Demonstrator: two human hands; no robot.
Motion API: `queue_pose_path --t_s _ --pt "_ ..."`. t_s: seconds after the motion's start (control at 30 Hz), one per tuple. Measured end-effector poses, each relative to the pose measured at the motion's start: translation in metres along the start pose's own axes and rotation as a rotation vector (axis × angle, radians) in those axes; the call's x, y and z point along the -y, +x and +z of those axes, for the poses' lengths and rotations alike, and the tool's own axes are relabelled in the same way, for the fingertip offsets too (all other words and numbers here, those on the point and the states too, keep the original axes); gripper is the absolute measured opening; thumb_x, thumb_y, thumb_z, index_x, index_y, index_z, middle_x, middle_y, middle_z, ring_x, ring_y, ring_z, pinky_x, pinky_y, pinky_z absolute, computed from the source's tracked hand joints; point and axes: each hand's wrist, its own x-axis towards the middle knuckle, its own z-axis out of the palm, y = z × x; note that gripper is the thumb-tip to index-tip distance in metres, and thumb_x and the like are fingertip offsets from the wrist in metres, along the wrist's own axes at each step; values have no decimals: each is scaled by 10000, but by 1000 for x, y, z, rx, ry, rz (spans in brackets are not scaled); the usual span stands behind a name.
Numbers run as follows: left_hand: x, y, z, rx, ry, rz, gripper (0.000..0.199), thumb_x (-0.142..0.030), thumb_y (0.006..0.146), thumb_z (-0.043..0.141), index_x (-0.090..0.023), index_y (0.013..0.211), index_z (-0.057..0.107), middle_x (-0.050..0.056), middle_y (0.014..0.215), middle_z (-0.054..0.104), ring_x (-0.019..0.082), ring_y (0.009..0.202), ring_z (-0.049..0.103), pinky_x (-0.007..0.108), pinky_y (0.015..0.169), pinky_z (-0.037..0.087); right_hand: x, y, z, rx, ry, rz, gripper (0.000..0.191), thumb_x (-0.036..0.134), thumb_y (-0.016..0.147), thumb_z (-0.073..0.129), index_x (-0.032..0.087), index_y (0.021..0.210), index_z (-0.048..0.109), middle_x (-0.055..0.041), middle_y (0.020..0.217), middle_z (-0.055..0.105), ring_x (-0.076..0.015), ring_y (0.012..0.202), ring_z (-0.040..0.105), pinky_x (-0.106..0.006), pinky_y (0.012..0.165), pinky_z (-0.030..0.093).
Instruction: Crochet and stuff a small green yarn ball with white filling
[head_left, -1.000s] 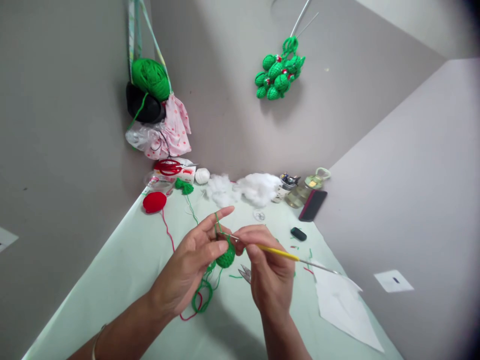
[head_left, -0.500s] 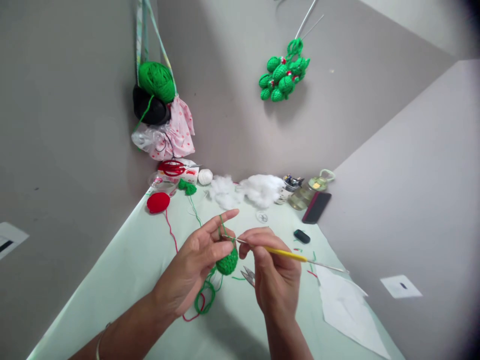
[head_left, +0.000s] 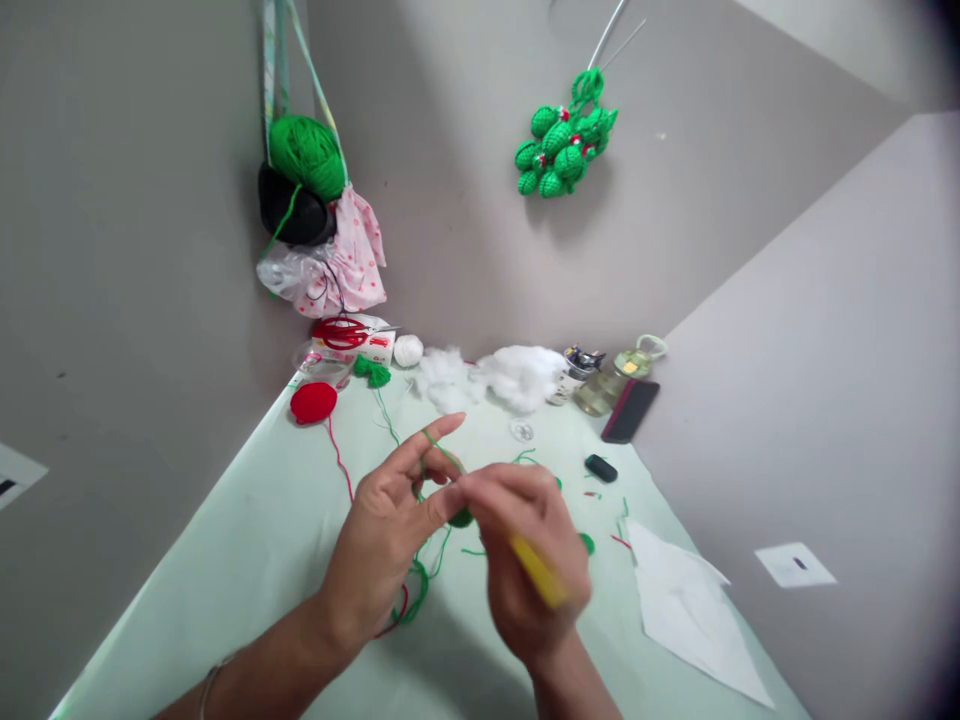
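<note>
**Head view: green piece (head_left: 461, 518) in the left grip (head_left: 379, 530), yellow hook (head_left: 538, 572) in the right grip (head_left: 529, 550)**

We see the green piece just under the tip of the left thumb, between the two hands and above the surface (head_left: 247, 560). Only a small part of it shows; thumb and fingers hide the rest. The left grip is clamped on it, with the index finger stretched out and a strand of green yarn (head_left: 444, 450) running over that finger towards the piece. The right grip is closed around the hook, whose yellow handle slants down and is blurred; we cannot see its tip. The right fingertips meet the left thumb, right beside the piece. Below the left grip we find loops (head_left: 424, 590) of green yarn, with a bit of red among them.

As for writing, we can read none. The white pack (head_left: 379, 347) under the red scissors (head_left: 341, 333) bears red marks, too small to make out. The cup (head_left: 564, 388) has dark marks that we cannot decipher either. Next to it stands a bottle (head_left: 596, 392) with a yellow patch near its lid, and the phone (head_left: 631, 412) beside that has a dark screen. We make out no brand on the black case (head_left: 601, 468).
</note>
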Motion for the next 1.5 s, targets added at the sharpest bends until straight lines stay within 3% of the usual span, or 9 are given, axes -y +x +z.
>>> queue_pose_path --t_s 0.17,0.4,0.57,0.8,1.03,1.13,1.23,1.37,1.5 --pt "-3 2 -2 43 -102 -194 483 -334 785 877 -262 1251 771 -4 848 620 145 846 563 261 827 454 -3 -2 -2 -45 -137 -197 293 139 988 607 307 1167 766 -53 940 723 -210 833 693 -372 706 598" --pt "-11 2 -10 116 1 -133 455 -281 828 830 -290 1277 757 1 873 650 147 845 551 270 825 444 0 17 -9 -32 371 96 180 247 1025 601 235 985 776 -30 794 685 -159 677 616 -310 595 531" --pt "-6 1 -4 84 63 -35 476 -274 844 848 -342 1302 739 -15 893 684 135 879 588 269 896 453 4 12 1 3 219 10 219 154 1013 610 276 1074 782 -38 968 789 -186 881 719 -326 731 603" --pt "-2 10 -10 99 -47 -168 511 -334 798 890 -287 1289 758 -5 855 656 127 838 579 245 829 455 2 3 -5 24 -228 -279 388 42 963 614 271 1245 749 -85 1120 748 -209 949 722 -354 773 611" --pt "-5 10 -14 104 3 -132 475 -276 824 858 -301 1288 758 -29 827 604 95 731 507 222 739 430 -1 13 -9 -51 237 87 213 177 1020 570 231 1002 775 -22 774 664 -151 638 629 -300 564 542" --pt "1 5 -9 48 24 -40 561 -244 836 859 -364 1360 701 -38 856 636 113 839 579 238 857 449 -4 3 -2 -20 -71 -121 273 110 988 605 260 1133 781 -74 1011 723 -194 866 705 -342 711 591" --pt "2 5 -9 89 -51 -164 530 -280 840 855 -318 1350 714 -20 856 648 123 857 584 241 857 452 -5 -1 -3 -52 -195 -266 339 65 964 616 273 1183 769 -69 1041 736 -197 910 701 -341 742 591" --pt "-4 8 -10 110 -64 -207 442 -293 823 861 -259 1256 778 -23 813 616 84 714 488 200 705 413 -2 12 -13 -135 209 32 219 150 1004 583 247 1002 779 -15 773 657 -154 683 609 -302 604 528" --pt "-4 5 -7 130 0 -129 424 -242 814 866 -306 1226 789 -21 820 646 109 788 568 232 805 454 -1 17 -9 -48 391 153 175 220 1007 619 242 977 790 -36 855 712 -153 715 635 -293 606 537"
